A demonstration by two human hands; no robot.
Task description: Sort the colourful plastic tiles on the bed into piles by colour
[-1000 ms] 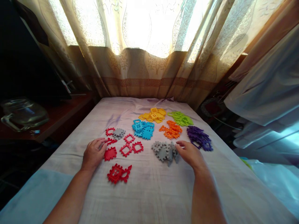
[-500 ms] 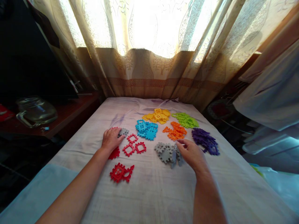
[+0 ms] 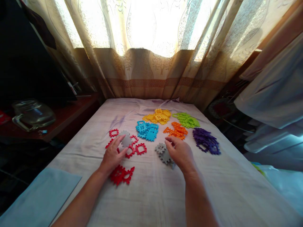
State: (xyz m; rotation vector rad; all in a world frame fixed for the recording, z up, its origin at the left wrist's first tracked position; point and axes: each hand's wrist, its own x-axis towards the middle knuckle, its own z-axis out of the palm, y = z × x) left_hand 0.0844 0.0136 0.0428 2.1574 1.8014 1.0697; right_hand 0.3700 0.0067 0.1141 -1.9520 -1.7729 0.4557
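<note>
My left hand [image 3: 115, 154] is open, thumb and fingers apart at the near edge of some flat grey toothed plastic pieces [image 3: 126, 141]. Around these lie red square frames [image 3: 141, 148], a few partly hidden by my fingers. Below my left wrist sits a small red pile of interlocking pieces [image 3: 121, 175]. My right hand [image 3: 181, 154] hovers over the right part of the grey pile [image 3: 163, 154], fingers loosely bent and thumb slightly apart, with no piece visible between the tips. Part of that pile is hidden beneath it.
Beyond my hands lie piles of blue [image 3: 148, 130], yellow [image 3: 158, 116], orange [image 3: 177, 130], lime green [image 3: 186, 120] and purple pieces [image 3: 205, 141]. A glass jug [image 3: 33, 115] stands on a side table at left. A light blue sheet [image 3: 44, 192] lies at lower left.
My left hand has drawn back toward me, uncovering a red frame and more of the grey pieces. My right hand has shifted left over the grey pile.
</note>
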